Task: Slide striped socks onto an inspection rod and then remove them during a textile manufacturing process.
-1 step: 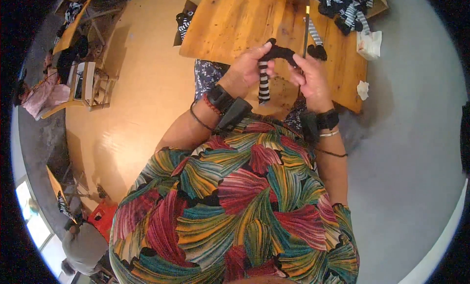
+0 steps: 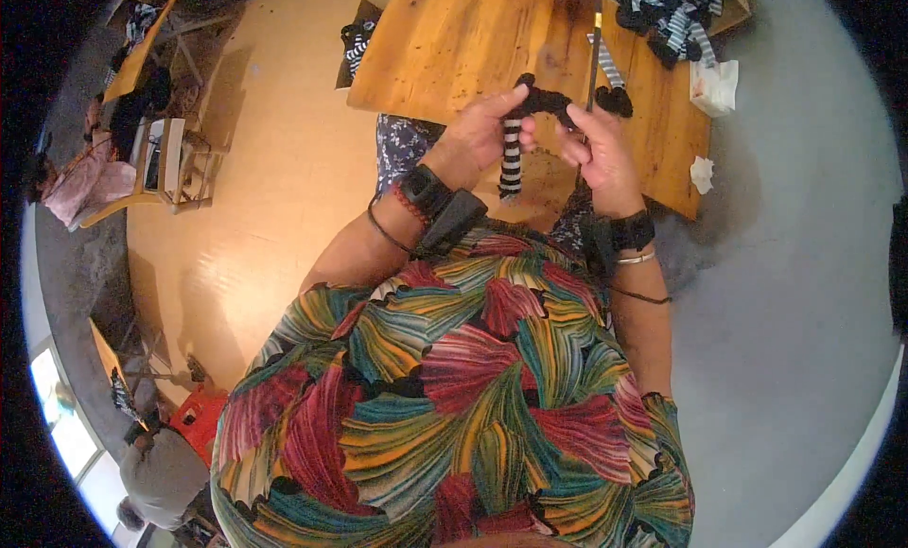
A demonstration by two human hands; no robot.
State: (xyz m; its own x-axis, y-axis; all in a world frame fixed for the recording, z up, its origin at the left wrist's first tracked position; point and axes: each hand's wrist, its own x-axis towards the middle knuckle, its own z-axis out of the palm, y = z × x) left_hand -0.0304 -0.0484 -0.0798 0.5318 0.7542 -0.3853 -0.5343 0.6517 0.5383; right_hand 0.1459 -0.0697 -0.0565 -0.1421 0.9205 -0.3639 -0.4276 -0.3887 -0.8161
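nearest is a soft blouse (image 2: 473, 378) printed with pleated fan shapes in red, teal and mustard. beyond it, a smooth silver bangle (image 2: 637, 259) circles the right wrist, and round red beads (image 2: 409, 200) the left. a knit sock (image 2: 546, 101), fuzzy black with a limp grey-and-black ribbed leg, arches between the hands, in front of the wooden table's near edge. the left hand (image 2: 487, 125) and right hand (image 2: 602, 151) are apart, each curled nearly closed, thumb and fingers pinching one end. a slim, straight dark rod (image 2: 594, 61) stands at the right fingers; whether they grip it i cannot tell. farther lie the grainy, glossy table (image 2: 454, 47), another striped sock (image 2: 610, 66) and, far right, a tangled sock heap (image 2: 676, 18).
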